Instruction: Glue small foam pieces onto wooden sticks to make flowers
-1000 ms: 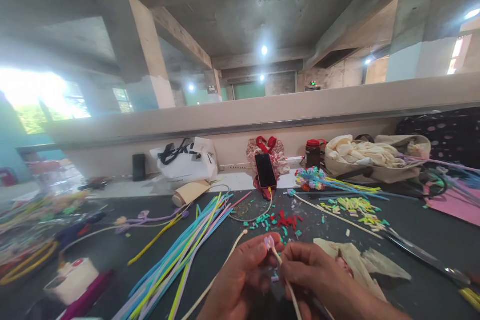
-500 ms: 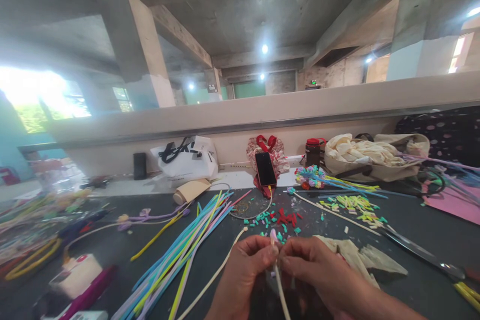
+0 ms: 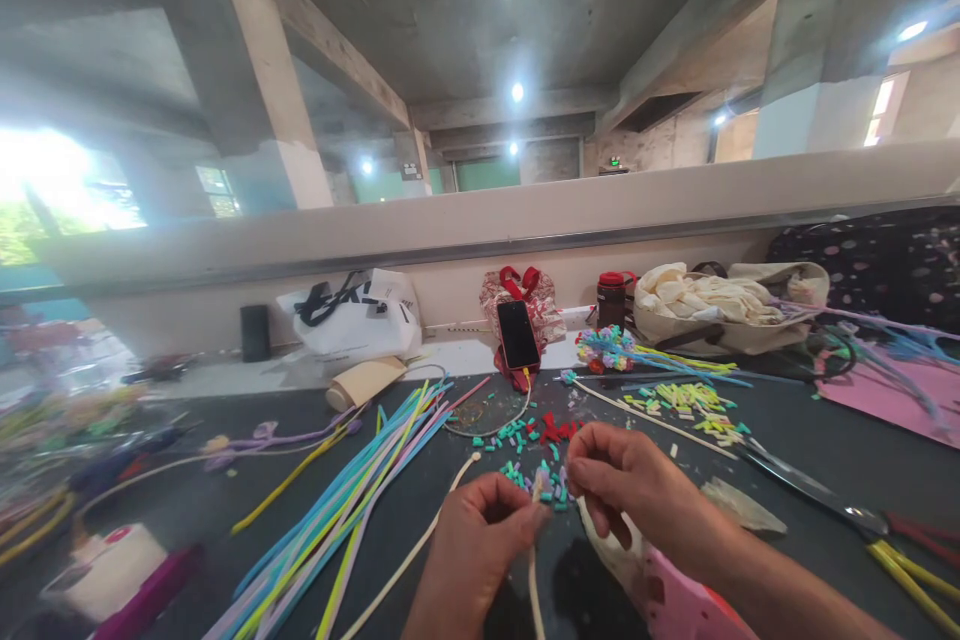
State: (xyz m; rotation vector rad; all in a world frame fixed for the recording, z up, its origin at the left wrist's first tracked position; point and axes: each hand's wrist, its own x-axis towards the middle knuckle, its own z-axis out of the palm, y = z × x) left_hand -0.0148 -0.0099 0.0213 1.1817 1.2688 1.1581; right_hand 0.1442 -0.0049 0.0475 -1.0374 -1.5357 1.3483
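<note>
My left hand [image 3: 484, 540] pinches a cream pipe cleaner [image 3: 535, 580] near its top, thumb against forefinger. The tip shows a small pale lilac piece [image 3: 541, 482]. To its right, my right hand [image 3: 622, 480] is apart from the stem, fingers curled and thumb near forefinger; anything between them is too small to make out. Just beyond both hands lie short teal and lilac pipe cleaner pieces [image 3: 517, 475], with red pieces [image 3: 556, 428] behind. Under my right forearm is a pink plastic tool [image 3: 671, 600], partly hidden, beside a whitish cloth [image 3: 611, 545].
Long coloured pipe cleaners [image 3: 360, 480] lie to the left. Yellow-green cut pieces [image 3: 690, 405] and long scissors [image 3: 817, 490] are on the right. A phone [image 3: 519, 335] leans on a patterned bag at the back, near a red-lidded bottle [image 3: 611, 300] and a cream bag [image 3: 720, 320].
My right hand has come away from the pipe cleaner, moving up and right. My left hand still holds the stem. The pink tool now shows below my right forearm.
</note>
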